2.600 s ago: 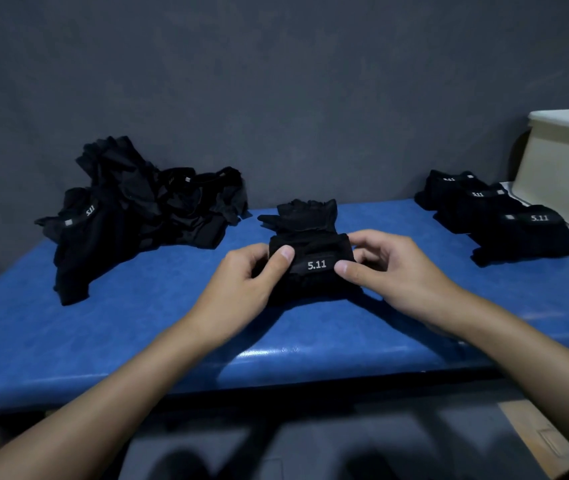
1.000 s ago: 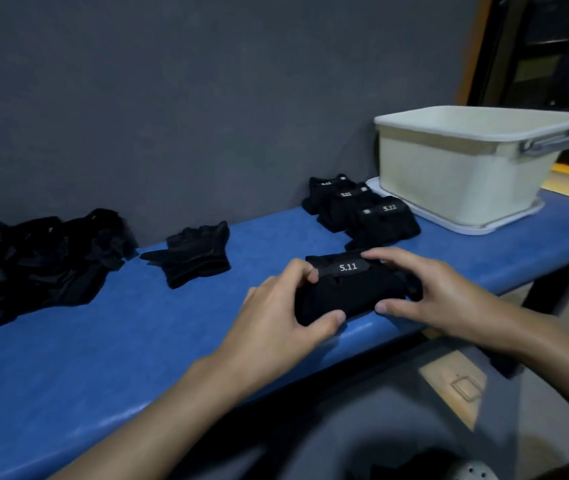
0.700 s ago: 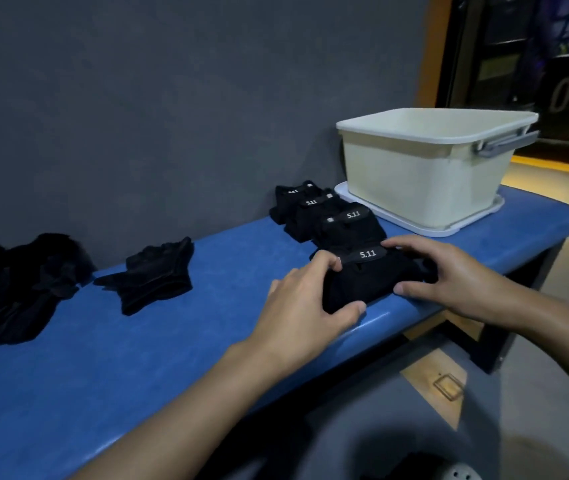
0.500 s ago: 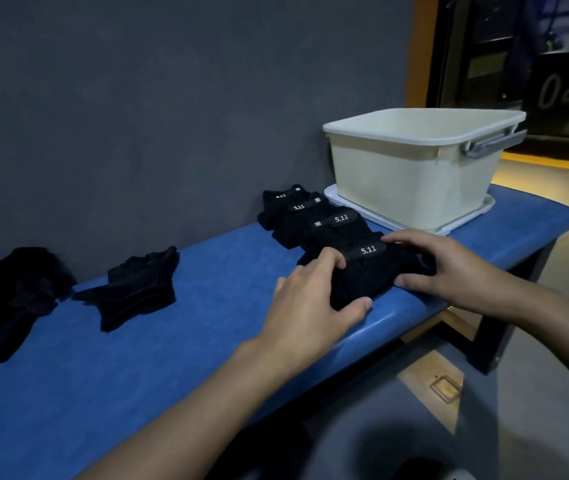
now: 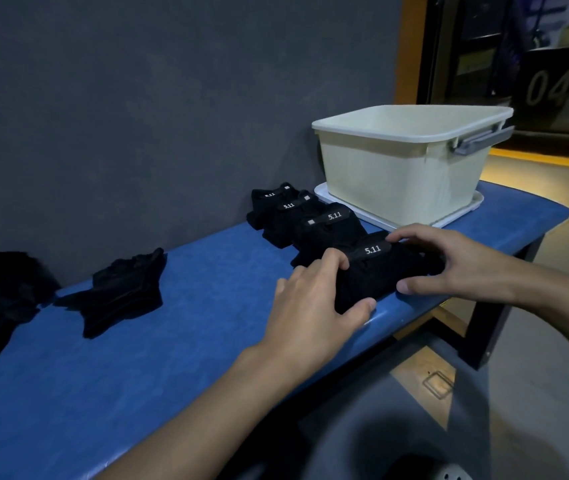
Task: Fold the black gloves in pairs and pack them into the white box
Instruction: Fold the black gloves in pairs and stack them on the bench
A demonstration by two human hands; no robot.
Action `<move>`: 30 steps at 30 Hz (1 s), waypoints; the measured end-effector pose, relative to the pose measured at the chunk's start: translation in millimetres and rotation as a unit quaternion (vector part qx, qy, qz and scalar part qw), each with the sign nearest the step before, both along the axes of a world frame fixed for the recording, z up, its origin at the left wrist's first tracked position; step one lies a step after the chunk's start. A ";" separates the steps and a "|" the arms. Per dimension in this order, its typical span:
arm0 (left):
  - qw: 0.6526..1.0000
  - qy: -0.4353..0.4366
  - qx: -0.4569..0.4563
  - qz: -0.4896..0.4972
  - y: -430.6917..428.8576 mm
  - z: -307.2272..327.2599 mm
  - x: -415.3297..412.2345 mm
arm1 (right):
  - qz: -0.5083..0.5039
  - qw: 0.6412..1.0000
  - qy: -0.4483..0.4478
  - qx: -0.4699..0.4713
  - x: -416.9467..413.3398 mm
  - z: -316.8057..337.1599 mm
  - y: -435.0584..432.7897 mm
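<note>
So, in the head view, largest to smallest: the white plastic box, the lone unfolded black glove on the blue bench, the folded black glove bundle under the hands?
1. White plastic box.
2-3. Unfolded black glove and folded black glove bundle look alike; the bundle is nearer, partly covered: unranked.

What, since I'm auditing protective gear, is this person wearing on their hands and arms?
Nothing that shows. The left hand and right hand are bare, with no ring, watch or wristband visible. The left forearm and right forearm are uncovered to the frame's edge, with no sleeve.
</note>
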State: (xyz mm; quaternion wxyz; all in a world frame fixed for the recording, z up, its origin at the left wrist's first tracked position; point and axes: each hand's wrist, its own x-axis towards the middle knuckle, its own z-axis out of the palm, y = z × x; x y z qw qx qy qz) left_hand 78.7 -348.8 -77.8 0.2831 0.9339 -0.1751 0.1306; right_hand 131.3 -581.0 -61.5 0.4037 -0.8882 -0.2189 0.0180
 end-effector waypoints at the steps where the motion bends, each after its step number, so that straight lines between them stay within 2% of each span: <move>1: 1.000 0.000 0.000 0.001 -1.2 0.1 0.9 | -0.006 1.000 -0.004 0.001 0.1 -0.1 -0.6; 8: 0.999 -0.009 0.016 0.037 -8.4 -1.1 10.6 | -0.037 0.997 -0.056 0.043 6.9 -11.9 9.7; 20: 0.999 -0.021 0.007 0.037 -8.1 -2.1 10.1 | -0.074 0.994 -0.073 0.043 2.2 -8.7 8.0; 25: 0.998 -0.045 0.004 0.042 -6.6 4.0 6.1 | -0.109 0.986 -0.126 0.026 -2.6 -2.9 12.6; 30: 0.998 -0.045 -0.017 0.047 8.2 17.5 -1.3 | -0.101 0.979 -0.174 0.024 -10.6 12.6 31.6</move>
